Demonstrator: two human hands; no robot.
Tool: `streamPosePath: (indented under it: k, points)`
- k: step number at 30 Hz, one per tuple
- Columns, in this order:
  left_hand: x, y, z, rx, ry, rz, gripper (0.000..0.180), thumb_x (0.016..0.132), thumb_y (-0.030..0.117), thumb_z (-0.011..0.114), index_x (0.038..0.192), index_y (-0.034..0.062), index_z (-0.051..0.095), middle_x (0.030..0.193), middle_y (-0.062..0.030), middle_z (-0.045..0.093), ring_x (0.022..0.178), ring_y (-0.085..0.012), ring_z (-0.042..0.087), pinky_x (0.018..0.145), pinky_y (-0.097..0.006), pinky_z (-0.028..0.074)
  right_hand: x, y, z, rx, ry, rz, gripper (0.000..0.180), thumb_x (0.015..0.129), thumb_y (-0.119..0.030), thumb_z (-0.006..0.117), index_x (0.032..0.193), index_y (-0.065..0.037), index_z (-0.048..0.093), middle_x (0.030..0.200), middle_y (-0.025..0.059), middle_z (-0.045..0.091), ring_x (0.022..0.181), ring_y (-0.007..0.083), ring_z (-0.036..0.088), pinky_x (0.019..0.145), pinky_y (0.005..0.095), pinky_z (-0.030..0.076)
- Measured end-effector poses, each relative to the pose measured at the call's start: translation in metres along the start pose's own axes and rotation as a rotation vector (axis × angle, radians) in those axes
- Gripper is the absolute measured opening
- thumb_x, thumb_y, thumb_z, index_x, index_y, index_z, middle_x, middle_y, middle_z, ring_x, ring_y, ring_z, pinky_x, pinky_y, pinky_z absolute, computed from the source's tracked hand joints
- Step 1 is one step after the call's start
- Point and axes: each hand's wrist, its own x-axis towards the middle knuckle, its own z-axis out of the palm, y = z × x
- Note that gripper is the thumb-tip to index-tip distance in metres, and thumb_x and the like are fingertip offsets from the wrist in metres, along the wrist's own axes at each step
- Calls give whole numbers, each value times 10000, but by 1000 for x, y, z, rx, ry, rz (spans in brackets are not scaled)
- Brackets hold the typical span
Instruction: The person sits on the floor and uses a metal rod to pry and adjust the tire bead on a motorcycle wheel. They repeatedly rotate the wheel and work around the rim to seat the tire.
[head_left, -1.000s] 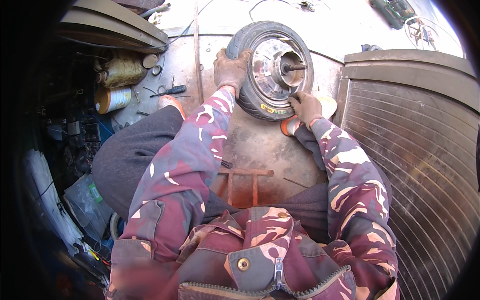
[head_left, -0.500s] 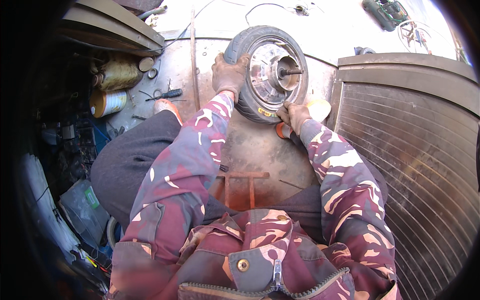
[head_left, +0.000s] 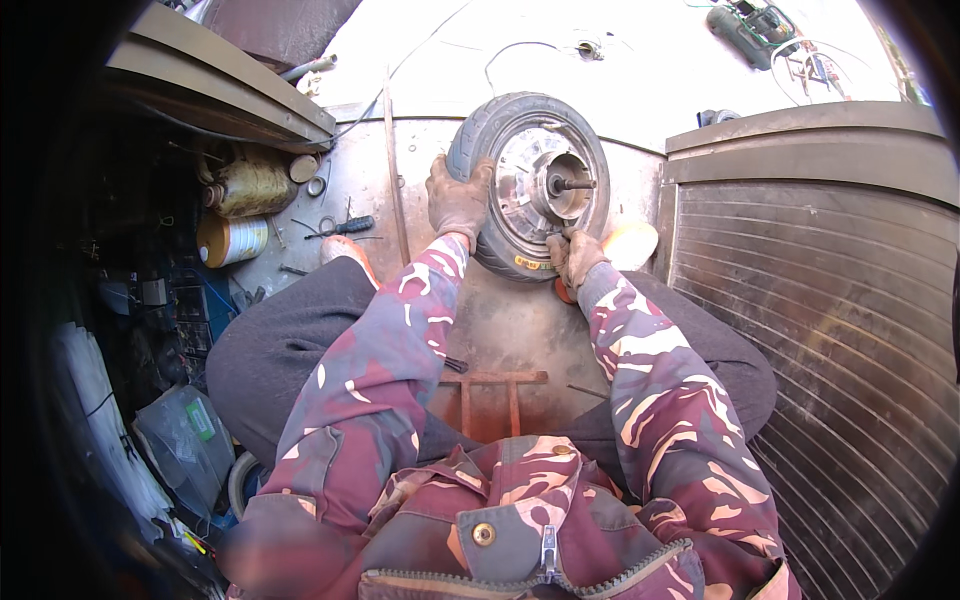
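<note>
A scooter-type hub-motor wheel (head_left: 524, 172) with a black tyre stands tilted on the floor in front of me. Its silvery hub faces right and up, with a short axle (head_left: 577, 184) jutting out of it. My left hand (head_left: 460, 200), in a brownish glove, grips the tyre's left side, fingers over the tread. At the wheel's lower right my right hand (head_left: 577, 258), gloved too, has its fingers curled against the rim edge; whether something small sits in them is hidden. A yellow label marks the tyre beside these fingers.
A red-brown metal frame (head_left: 490, 379) lies between my legs. To the left are a screwdriver (head_left: 350, 226), a long rusty bar (head_left: 395, 180), a white-and-orange tub (head_left: 232, 241) and a dirty jug (head_left: 250, 180). A ribbed metal panel (head_left: 800, 290) bounds the right; a compressor (head_left: 745, 35) stands far right.
The whole scene sits a little lower in view. My right hand has shifted from the tyre's outer edge inward onto the rim; the left keeps its hold.
</note>
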Motion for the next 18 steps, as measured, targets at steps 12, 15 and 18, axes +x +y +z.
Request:
streamPosePath:
  k: [12,15,18]
  points:
    - [6,2,0,20,-17,-10,1018,866,614,785,1587,-22,452,1470,-327,580,1371,-463,593,1165,-488,480,-36,-35,-38,-1113,200,-419,346,1043,-377,655,1244,-119,770,1159,170,792,1115,364,749,990,463,562]
    - [9,4,1,37,9,7,1011,868,621,793,1549,-59,485,1432,-340,614,1351,-462,612,1154,-477,487,-36,-39,-32,-1241,181,-523,337,1030,-391,676,1247,-156,781,1154,139,799,1108,367,745,984,454,558]
    - [11,6,2,44,42,33,1006,873,634,796,1485,-122,538,1365,-361,674,1305,-460,654,1133,-459,499,-35,-42,-27,-1346,188,-536,314,1023,-381,681,1238,-178,787,1157,131,795,1118,367,741,989,466,557]
